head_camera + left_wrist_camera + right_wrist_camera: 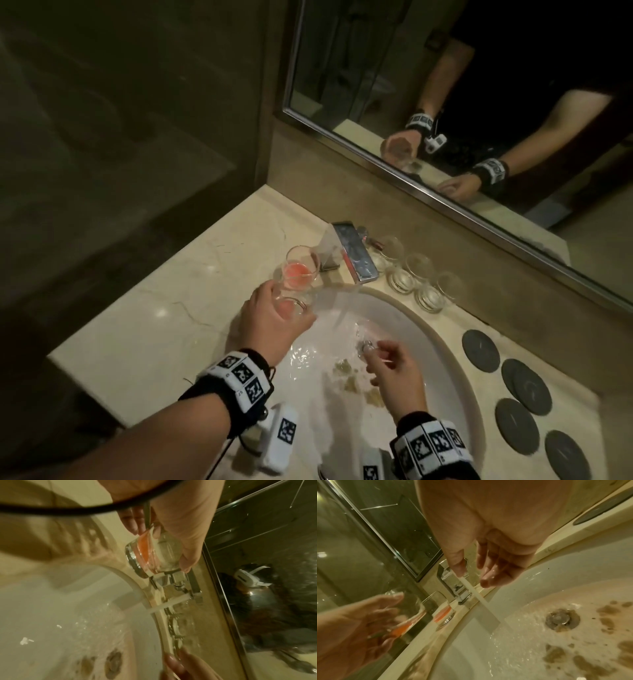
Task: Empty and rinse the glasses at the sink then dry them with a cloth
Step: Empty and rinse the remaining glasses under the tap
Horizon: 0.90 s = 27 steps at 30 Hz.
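My left hand [284, 317] grips a small clear glass [291, 305] with pink liquid in its bottom, at the left rim of the white sink [455, 373]. In the left wrist view, thumb and fingers wrap that glass [154, 555]. A second glass with pink liquid [301, 267] stands on the counter just behind it. Water runs from the chrome faucet [352, 255] into the basin. My right hand [380, 356] hovers over the basin with relaxed fingers and holds nothing; in the right wrist view this hand [473, 574] sits beside the water stream [481, 599].
Several empty clear glasses [416, 277] stand in a row right of the faucet, against the wall under the mirror [445, 102]. Several dark round coasters [513, 380] lie on the counter at the right. Brown residue [359, 380] lies near the drain [561, 619].
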Motion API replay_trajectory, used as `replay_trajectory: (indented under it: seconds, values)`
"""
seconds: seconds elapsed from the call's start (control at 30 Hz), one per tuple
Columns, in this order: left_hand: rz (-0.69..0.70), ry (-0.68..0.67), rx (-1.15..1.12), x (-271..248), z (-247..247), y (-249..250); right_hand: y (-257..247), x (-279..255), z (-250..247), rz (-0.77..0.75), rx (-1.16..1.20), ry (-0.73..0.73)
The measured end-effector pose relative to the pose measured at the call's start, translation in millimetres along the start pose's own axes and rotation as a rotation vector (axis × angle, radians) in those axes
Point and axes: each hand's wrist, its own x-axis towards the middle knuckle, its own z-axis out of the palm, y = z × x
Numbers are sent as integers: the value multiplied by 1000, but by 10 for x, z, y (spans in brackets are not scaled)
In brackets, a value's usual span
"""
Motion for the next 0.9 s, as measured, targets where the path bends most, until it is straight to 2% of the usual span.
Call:
replay_trajectory:
  seconds: [0.17, 0.3, 0.4, 0.5, 0.57, 0.6, 0.67, 0.73, 0.77, 0.83, 0.9]
  values:
    - [-44, -235, -66, 14, 296, 203, -131, 44, 273, 163, 337, -148]
    - [-77, -323, -192, 109, 640, 370, -45, 282, 356, 381, 589, -263]
    - [-200, -359, -276, 272, 857, 401, 43, 479, 351, 476, 790, -294]
    - [-391, -422, -416, 356, 1033, 326, 160, 632, 302, 508, 907, -248]
    - [-536, -503, -450, 305, 1105, 210, 286, 688, 265, 500, 822, -203]
    - [-589, -565, -446, 258, 1126, 159, 357, 698, 243, 469, 691, -161]
    - [-637, -672, -362, 153, 1145, 93, 437, 672, 182, 397, 293, 9]
    - [-672, -620, -256, 103, 1220, -30, 445, 621, 96, 302, -36, 167]
    - [-694, -605, -260, 92, 1247, -63, 426, 609, 52, 253, -119, 213]
    - [-703, -626, -312, 70, 1275, -89, 427, 631, -6, 189, -162, 254]
    - [-681, -672, -395, 119, 1302, -130, 365, 668, -4, 191, -15, 210]
